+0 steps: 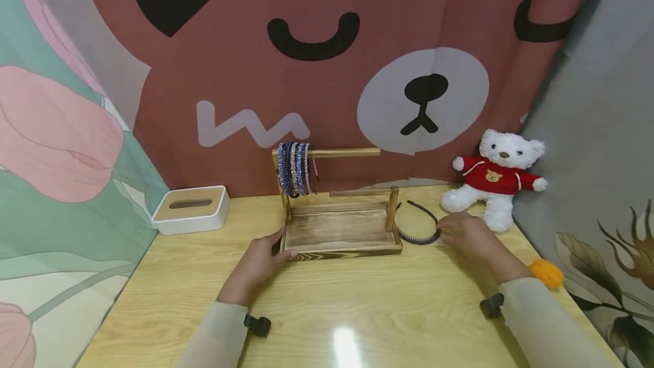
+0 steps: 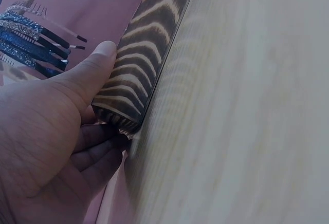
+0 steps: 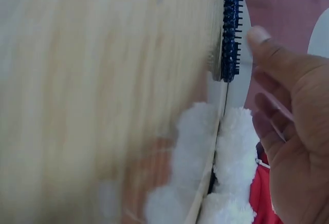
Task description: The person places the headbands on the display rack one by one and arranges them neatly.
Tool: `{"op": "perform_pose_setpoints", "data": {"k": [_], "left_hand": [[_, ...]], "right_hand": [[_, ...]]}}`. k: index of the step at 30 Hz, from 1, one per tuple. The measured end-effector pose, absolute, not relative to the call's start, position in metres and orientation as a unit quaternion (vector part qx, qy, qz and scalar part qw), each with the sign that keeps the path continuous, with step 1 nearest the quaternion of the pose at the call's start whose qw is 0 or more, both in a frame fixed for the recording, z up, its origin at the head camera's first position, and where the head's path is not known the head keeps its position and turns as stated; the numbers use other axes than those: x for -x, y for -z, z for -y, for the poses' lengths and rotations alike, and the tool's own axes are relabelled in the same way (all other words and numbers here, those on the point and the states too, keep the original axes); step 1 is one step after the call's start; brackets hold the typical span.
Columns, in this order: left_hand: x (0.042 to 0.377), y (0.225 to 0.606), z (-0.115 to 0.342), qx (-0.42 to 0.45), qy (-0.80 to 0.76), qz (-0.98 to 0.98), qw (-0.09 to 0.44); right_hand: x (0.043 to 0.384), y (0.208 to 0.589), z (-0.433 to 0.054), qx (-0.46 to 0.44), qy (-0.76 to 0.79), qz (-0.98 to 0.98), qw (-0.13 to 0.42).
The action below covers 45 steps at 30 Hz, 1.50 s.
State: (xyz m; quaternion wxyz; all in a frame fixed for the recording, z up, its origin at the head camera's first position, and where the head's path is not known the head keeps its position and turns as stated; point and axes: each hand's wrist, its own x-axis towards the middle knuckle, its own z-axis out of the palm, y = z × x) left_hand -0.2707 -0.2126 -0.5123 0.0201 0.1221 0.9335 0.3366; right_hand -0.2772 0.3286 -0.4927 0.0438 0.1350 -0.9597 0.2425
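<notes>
A wooden stand [image 1: 352,253] with a shallow tray base sits mid-table, with a bar above it. Several glittery blue, silver and pink headbands [image 1: 293,170] hang at the bar's left end. My left hand [image 1: 257,260] grips the tray's front left corner, its thumb on the striped front face [image 2: 133,64] and the fingers bent round the end. To the right of the stand a dark toothed headband [image 1: 421,241] lies on the table. My right hand [image 1: 469,235] is right beside its right side; in the right wrist view thumb and fingers are loose, apart from the headband [image 3: 232,34].
A white tissue box [image 1: 190,226] with a wooden top stands at the back left. At the back right sits a white teddy bear [image 1: 498,178] in a red sweater. An orange fluffy thing [image 1: 546,274] lies by the right edge. Printed curtains enclose the table.
</notes>
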Motion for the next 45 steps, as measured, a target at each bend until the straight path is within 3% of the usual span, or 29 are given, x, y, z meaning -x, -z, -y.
{"op": "perform_pose_setpoints", "data": {"k": [14,33,39,45], "left_hand": [[0.271,0.513,0.214,-0.119,-0.338,-0.934,0.023],[0.272,0.514,0.215,-0.124,-0.329,-0.936,0.022],[0.271,0.517,0.216,-0.121,-0.335,-0.934,0.022],[0.271,0.516,0.214,-0.126,-0.341,-0.931,0.014]], "right_hand": [[0.29,0.499,-0.314,-0.256,-0.146,0.953,0.068],[0.284,0.5,-0.317,-0.25,-0.148,0.952,0.091],[0.283,0.498,-0.316,-0.175,-0.225,0.956,0.066],[0.281,0.477,-0.312,-0.046,-0.417,0.907,0.028]]}}
